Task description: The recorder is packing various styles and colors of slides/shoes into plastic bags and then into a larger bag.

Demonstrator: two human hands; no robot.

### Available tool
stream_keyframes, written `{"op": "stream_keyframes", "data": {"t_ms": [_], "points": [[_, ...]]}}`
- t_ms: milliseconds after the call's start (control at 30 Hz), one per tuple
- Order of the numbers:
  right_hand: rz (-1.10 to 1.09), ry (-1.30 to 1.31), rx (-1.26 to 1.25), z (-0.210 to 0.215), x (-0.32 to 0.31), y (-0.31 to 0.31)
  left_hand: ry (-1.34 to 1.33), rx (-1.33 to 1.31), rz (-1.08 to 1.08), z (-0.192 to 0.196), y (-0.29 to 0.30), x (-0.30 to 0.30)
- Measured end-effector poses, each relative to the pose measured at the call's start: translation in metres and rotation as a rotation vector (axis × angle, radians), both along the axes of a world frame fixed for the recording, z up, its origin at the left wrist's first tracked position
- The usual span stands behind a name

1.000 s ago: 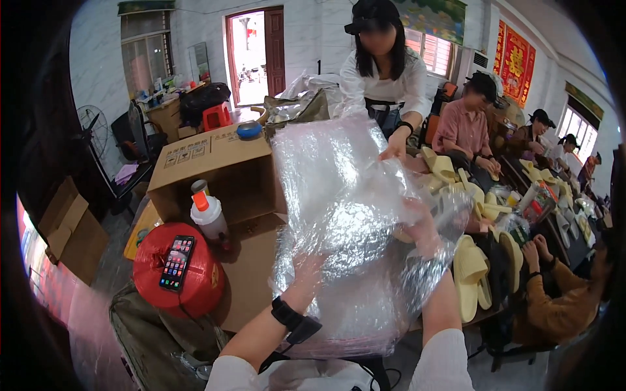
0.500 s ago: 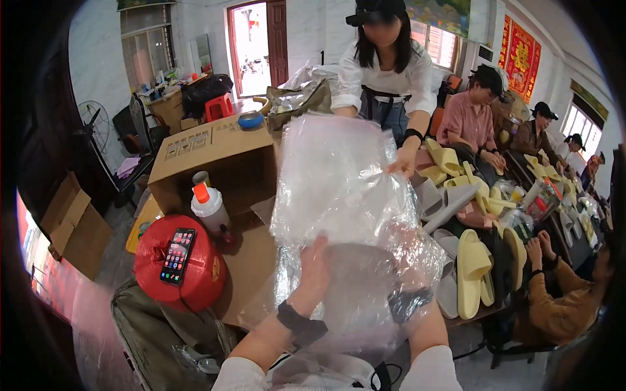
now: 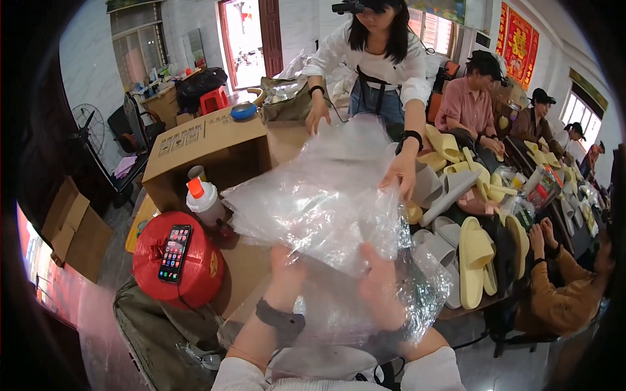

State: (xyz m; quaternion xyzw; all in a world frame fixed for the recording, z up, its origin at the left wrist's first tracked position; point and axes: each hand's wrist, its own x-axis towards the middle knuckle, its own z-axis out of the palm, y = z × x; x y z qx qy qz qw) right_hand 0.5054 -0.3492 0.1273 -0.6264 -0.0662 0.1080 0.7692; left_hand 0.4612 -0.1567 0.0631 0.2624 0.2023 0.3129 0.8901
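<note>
A fanned stack of clear plastic bags (image 3: 313, 202) spreads in front of me over the table. My left hand (image 3: 287, 274) is closed at its near left edge; motion blurs it and the film covers the fingertips. At the near right edge my right hand (image 3: 383, 287) grips the stack, thumb uppermost, seen partly through crinkled clear film (image 3: 424, 287). Across from me stands a person in a white top. That person's one hand (image 3: 399, 174) touches the far right side of the stack, while the other hand (image 3: 318, 112) hangs open above its far left.
Left of the stack are a cardboard box (image 3: 208, 146), a white bottle with an orange cap (image 3: 203, 202) and a red roll (image 3: 153, 260) bearing a phone (image 3: 175, 254). Yellow slippers (image 3: 474, 260) and grey slippers (image 3: 450, 195) crowd the right, where more people sit.
The stack has come down flatter and fanned out leftward. My left hand has shifted left. The person opposite has drawn one hand back from behind the stack.
</note>
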Motion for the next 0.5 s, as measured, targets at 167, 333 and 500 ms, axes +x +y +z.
{"op": "stream_keyframes", "data": {"t_ms": [167,333,500], "points": [[0.100,0.083,-0.083,-0.019,-0.011,-0.014,0.030,-0.049,-0.015,0.042,-0.005,-0.009],[0.429,0.741,0.632,-0.055,-0.020,-0.058,0.150,0.066,-0.003,0.030,0.003,-0.029],[0.601,0.974,0.604,-0.070,-0.036,-0.122,0.246,0.057,-0.082,-0.027,0.023,-0.063]]}}
